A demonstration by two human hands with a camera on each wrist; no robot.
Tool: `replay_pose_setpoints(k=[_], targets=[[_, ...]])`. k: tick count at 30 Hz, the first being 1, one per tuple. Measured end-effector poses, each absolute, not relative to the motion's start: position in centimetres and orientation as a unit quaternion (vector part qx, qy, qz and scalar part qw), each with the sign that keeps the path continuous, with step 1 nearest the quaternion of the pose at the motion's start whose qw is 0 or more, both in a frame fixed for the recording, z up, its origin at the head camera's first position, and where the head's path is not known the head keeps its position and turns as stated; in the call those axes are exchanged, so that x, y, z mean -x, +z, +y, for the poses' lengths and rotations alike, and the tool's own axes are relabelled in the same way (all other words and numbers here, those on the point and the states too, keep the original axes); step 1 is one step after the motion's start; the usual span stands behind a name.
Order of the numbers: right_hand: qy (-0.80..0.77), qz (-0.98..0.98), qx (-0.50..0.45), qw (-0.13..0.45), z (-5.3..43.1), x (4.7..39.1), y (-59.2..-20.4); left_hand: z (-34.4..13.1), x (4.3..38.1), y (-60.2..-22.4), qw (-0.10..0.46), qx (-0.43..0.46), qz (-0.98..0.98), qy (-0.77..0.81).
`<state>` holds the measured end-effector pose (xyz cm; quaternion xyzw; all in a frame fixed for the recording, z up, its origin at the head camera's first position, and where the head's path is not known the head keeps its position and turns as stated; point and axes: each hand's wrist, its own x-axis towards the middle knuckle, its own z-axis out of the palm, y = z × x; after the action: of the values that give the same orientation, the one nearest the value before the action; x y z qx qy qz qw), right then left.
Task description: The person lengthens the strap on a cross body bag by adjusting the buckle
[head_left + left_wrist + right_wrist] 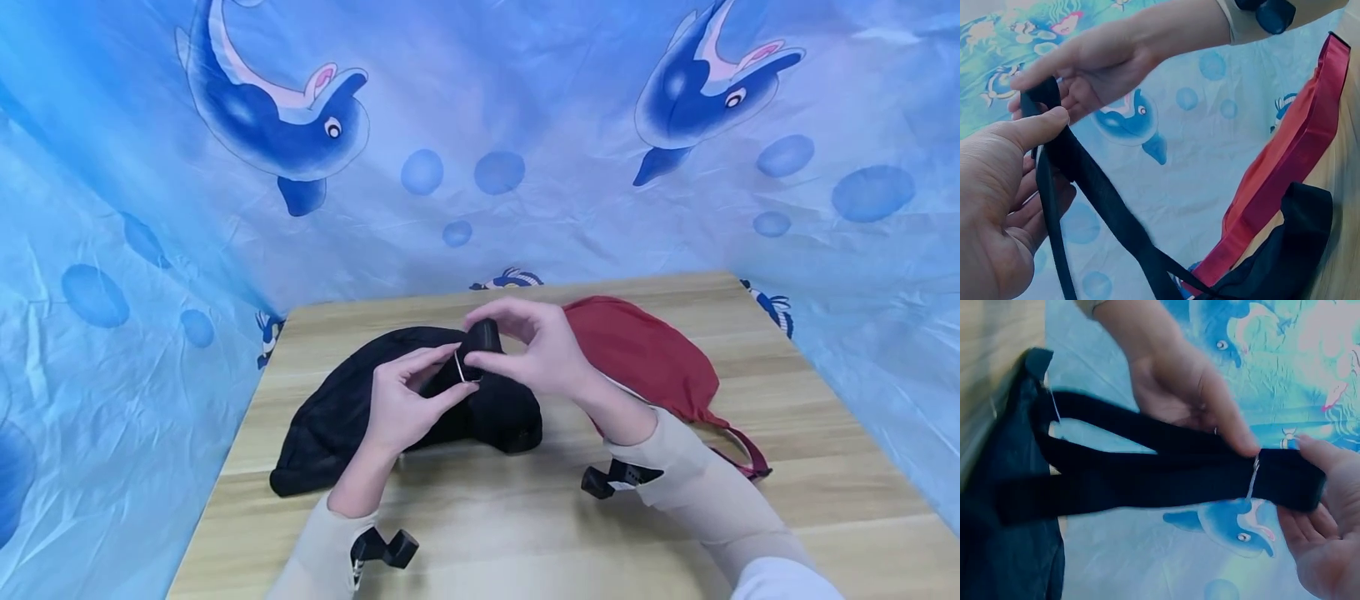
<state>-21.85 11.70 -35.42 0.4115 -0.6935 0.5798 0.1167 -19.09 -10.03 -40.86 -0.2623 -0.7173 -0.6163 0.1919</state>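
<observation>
A black strap (1197,478) rises from a folded black cloth piece (337,400) and is doubled into a loop through a thin metal slider (1252,478). My left hand (405,400) pinches the strap between thumb and fingers right at the slider. At the strap's looped end, my right hand (543,346) grips the fold, with its thumb on the near side. In the left wrist view, two lengths of strap run down from the left hand (997,206), and the right hand (1107,69) is behind the loop.
Beside the black piece, to the right, lies a folded red cloth piece (645,354) with a strap loop (750,454) toward the front. Both lie on a wood-grain table (510,533). A blue dolphin-print sheet (450,100) hangs behind and along the sides.
</observation>
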Motion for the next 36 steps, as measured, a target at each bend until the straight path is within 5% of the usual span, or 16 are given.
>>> replay_pose_setpoints(k=[11,21,30,36], targets=[[0.671,-0.615,-0.381,0.163,10.9,22.5,-36.9,-10.1,19.7,-41.2,0.186,0.265,-0.706,-0.630],[0.567,-0.722,-0.378,0.118,10.9,21.4,-41.6,-10.4,19.8,-40.1,0.167,0.271,-0.676,-0.665],[0.543,-0.738,-0.384,0.114,11.8,21.1,-43.1,-11.2,18.9,-40.6,0.192,0.246,-0.671,-0.673],[0.548,-0.717,-0.418,0.100,11.1,21.6,-42.6,-10.8,18.8,-40.4,0.159,0.269,-0.663,-0.680]])
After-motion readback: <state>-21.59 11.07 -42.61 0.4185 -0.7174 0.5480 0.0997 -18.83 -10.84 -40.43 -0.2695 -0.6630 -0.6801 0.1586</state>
